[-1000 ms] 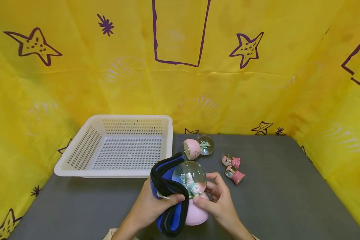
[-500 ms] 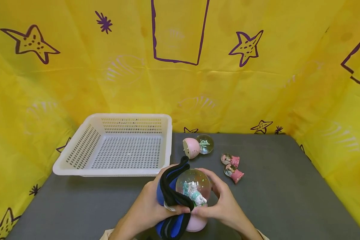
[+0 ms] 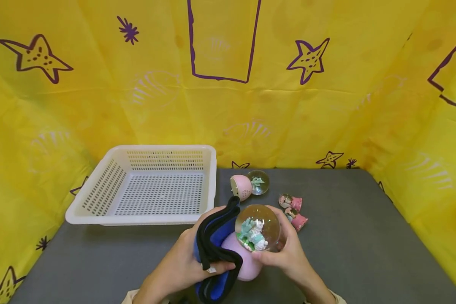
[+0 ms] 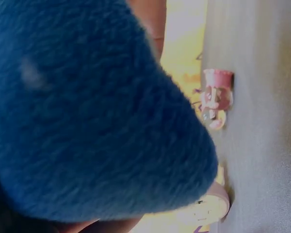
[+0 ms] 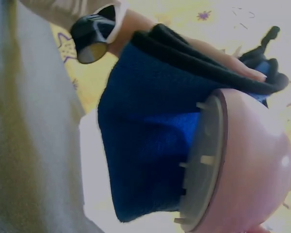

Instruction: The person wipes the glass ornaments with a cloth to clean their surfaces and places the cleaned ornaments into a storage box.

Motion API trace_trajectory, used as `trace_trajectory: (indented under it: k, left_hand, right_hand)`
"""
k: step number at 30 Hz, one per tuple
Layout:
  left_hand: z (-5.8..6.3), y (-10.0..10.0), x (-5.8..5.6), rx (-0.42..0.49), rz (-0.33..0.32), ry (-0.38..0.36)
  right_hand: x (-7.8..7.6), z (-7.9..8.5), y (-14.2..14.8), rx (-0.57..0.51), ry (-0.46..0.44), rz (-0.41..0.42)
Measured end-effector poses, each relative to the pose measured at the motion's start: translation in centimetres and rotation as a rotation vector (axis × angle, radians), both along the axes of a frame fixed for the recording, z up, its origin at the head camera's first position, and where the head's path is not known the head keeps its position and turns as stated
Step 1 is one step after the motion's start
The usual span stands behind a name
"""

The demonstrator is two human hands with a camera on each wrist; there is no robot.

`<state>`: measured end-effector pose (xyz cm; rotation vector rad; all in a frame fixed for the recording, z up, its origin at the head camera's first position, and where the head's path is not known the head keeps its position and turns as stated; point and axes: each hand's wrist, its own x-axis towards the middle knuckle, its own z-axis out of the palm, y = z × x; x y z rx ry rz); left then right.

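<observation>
In the head view my left hand (image 3: 188, 259) grips a folded blue cloth (image 3: 225, 230) with black edging, its thumb over the near fold. My right hand (image 3: 290, 249) holds a snow globe (image 3: 264, 219) by its glass ball, thumb at the front. Inside the ball are white and teal figures. The globe leans, ball to the upper right, its pink base (image 3: 247, 264) partly behind the cloth. From the right wrist, the base's pale underside with small feet faces the cloth (image 5: 145, 131). Fuzzy cloth (image 4: 97, 121) fills most of the left wrist view.
A white perforated basket (image 3: 209, 185) stands at the back left of the grey table (image 3: 349, 245). Another pink-based snow globe (image 3: 241, 187) lies on its side behind my hands. Two small pink globes (image 3: 296, 204) lie to the right, one partly behind my right hand.
The snow globe has tipped, its ball shifting right and its base swinging left toward the cloth. My right hand has moved with it, slightly rightward. My left hand still grips the cloth.
</observation>
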<state>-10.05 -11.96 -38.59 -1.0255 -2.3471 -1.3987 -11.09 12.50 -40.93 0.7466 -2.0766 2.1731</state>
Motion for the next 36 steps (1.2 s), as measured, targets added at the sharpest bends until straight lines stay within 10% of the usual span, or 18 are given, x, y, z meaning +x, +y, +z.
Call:
trace_trajectory:
  k: [16,23,36]
  left_hand:
    - [-0.5,0.3,0.1,-0.043,0.023,-0.031]
    - [-0.5,-0.3,-0.3,0.128,-0.074,-0.229]
    - [-0.4,-0.6,-0.6,0.112,0.124,-0.340]
  right_hand:
    - [0.3,-0.2,-0.2,-0.064,0.111,0.100]
    - [0.3,0.2,0.3,-0.082,0.168,0.210]
    - [-0.3,0.0,0.6,-0.208,0.252,0.336]
